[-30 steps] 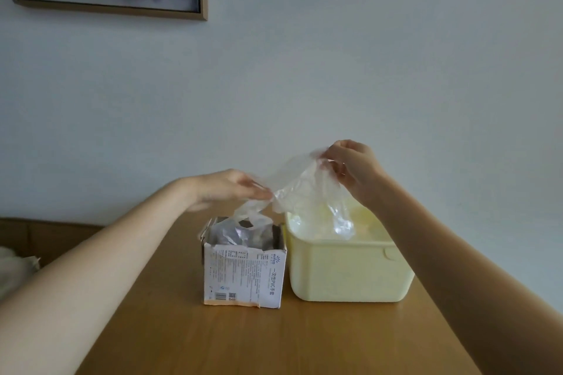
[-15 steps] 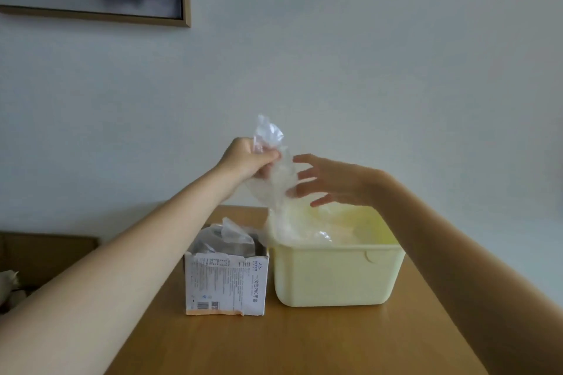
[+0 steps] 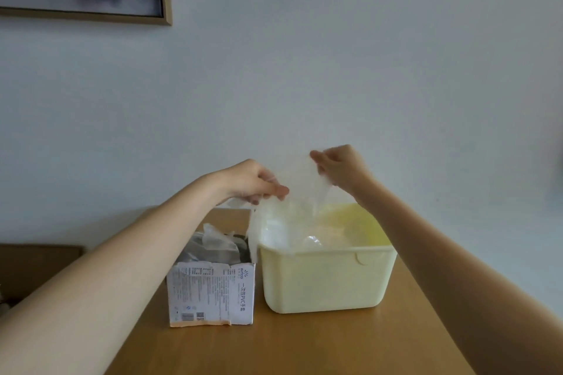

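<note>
So half a second back our left hand (image 3: pixel 253 181) had the clear plastic (image 3: pixel 300 192) bunched up high in a fist, and the right hand (image 3: pixel 338 167) was just hovering beside it with the fingers spread. Now both have hold of it: the right pinches the top edge, the left has come down and pinches the other side lower, so the sheet is stretched between them. It hangs right over the yellow tub (image 3: pixel 326 280), with the bottom end drooping into it, next to the torn glove box (image 3: pixel 213 295) on the table (image 3: pixel 304 347). To us that looks like the opening-it-up stage is underway. Can't tell yet whether it's a bag or a glove, honestly.
</note>
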The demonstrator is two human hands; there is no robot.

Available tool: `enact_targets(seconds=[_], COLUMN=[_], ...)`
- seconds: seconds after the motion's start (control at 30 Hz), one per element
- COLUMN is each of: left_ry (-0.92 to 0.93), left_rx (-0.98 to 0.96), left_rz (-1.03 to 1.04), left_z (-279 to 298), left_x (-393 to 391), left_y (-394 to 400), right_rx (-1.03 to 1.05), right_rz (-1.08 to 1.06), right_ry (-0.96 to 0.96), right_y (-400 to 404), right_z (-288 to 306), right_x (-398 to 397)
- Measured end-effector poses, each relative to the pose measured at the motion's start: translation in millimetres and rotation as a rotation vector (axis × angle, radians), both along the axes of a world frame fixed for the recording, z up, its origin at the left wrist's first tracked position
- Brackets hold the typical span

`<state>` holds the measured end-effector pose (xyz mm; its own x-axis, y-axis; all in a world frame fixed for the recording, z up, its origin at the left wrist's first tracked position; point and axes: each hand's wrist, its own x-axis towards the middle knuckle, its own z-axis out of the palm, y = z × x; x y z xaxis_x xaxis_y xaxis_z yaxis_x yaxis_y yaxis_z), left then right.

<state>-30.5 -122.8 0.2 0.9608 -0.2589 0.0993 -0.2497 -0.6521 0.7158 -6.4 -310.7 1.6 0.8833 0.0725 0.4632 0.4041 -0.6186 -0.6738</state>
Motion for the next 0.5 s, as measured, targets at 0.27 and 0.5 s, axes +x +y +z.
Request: enact_targets(seconds=[0.27, 0.5], left_ry=[-0.247, -0.272], left_rx=[0.149, 0.478], left_rz=[0.511, -0.103], left_z=[-23.4, -36.8], left_x=[36.8, 25.2], left_y=[14.5, -63.1], right_rx=[0.036, -0.357], right_rz=[-0.286, -0.357], right_ry=[0.261, 0.305], right_y=[-58.2, -53.7], right_z=[-60.3, -70.1], right_x=[23.8, 24.1])
